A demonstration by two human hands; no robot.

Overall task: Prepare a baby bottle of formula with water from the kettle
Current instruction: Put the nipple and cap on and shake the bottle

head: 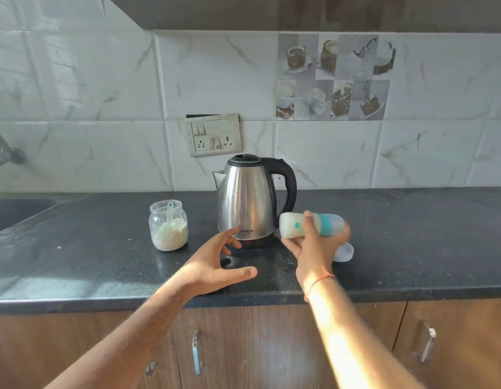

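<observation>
My right hand point(314, 248) grips a baby bottle point(292, 226) held sideways above the counter, its base to the left and its teal collar and cap to the right; the bottle looks blurred and holds milky liquid. My left hand point(218, 265) hovers open over the black counter point(103, 262), fingers spread, just in front of the steel kettle point(248, 200) with its black lid and handle. A glass jar point(168, 226) of white formula powder with a pale scoop in it stands left of the kettle, lid off.
A translucent white lid point(345, 252) lies on the counter behind my right hand. A sink point(16, 211) and tap point(2, 153) are at the far left. A switchboard point(213, 134) sits on the tiled wall behind the kettle. Wooden cabinet doors run below the counter edge.
</observation>
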